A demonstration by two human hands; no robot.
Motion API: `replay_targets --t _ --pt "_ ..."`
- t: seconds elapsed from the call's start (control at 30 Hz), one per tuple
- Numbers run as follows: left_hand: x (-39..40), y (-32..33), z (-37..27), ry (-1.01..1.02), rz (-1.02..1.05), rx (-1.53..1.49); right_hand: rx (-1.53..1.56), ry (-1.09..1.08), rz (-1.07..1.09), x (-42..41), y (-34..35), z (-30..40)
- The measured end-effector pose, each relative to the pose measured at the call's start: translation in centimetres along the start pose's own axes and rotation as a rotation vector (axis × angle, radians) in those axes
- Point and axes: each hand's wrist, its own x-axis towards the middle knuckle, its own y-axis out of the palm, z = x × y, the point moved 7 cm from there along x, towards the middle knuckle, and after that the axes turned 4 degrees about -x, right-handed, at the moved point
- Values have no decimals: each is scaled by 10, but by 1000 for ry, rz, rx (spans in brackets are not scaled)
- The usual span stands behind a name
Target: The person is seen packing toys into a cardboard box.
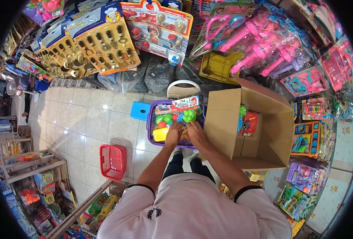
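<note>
A purple plastic basket (148, 125) stands in front of me, with bagged toy kitchen sets under printed header cards (185, 103) inside it. My left hand (175, 133) rests on the bagged toys, beside a yellow toy piece (160, 134). Close to its right, my right hand (194, 131) is on the same bags, just below a green toy piece (189, 116). The fingertips of both hands nearly meet; whether they grip the plastic cannot be made out. Right of the basket is an open cardboard box (222, 119) with a few packed toys (250, 122) in it.
A blue stool (140, 110) is left of the basket, and a red basket (113, 162) stands on the tiled floor. Carded kitchen play sets (104, 44) hang ahead. Pink packaged toys (260, 44) and a yellow crate (219, 67) are at the upper right. Shelves (33, 164) hold goods at left.
</note>
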Motion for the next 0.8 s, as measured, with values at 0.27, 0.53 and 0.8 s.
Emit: replay_targets --t 0.27,0.53,0.8 --pt "2 -33 -30 22 -129 31 302 -33 -169 -13 -53 8" --pt "21 -76 -83 116 -258 -27 528 -11 -135 1 -97 2" --pt "27 -111 -155 190 -321 -83 344 -127 -467 -38 -178 49"
